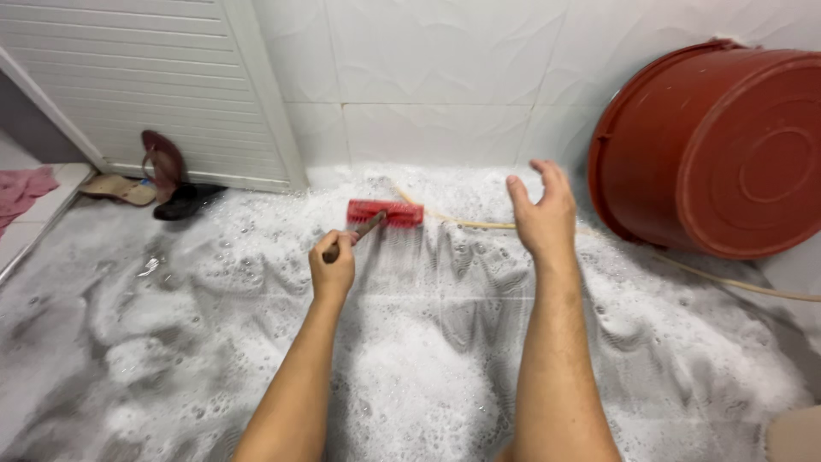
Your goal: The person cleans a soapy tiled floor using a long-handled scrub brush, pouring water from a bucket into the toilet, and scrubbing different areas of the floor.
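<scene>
A left hand (332, 272) gripped a red scrub brush (385, 212) on the foam-covered floor (171, 342) near the tiled wall; the right hand (541, 214) hovered open, empty. Firm, overlapping strokes would likely serve best.

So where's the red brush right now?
The red brush lies on the soapy floor near the white tiled wall, mid-picture, its handle gripped in the left hand, left of the open right hand.
</scene>
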